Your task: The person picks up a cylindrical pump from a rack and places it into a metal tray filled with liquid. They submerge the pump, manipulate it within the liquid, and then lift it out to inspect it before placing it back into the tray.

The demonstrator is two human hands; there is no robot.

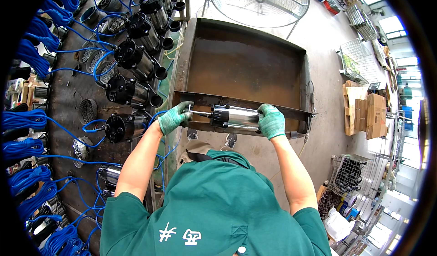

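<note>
A shiny steel cylinder with a black ribbed end, which looks like a pump motor (241, 118), lies level in front of me, over the near side of a water tank. My right hand (271, 122), in a green glove, is closed round its plain right end. From the black end a thin metal shaft (201, 113) sticks out to the left. At the tip of that shaft my left hand (175, 118), gloved too, has its fingers closed. A small upright metal piece shows by these fingertips; its kind is too small to tell.
Brown water fills the rusty metal tank (180, 81). Left of it, a dark workbench (68, 85) carries a row of pumps (132, 56), blue cables (34, 119) and bowls of small parts (87, 110). A large fan (259, 1) stands beyond; cardboard (375, 115) and wire baskets (350, 174) lie right.
</note>
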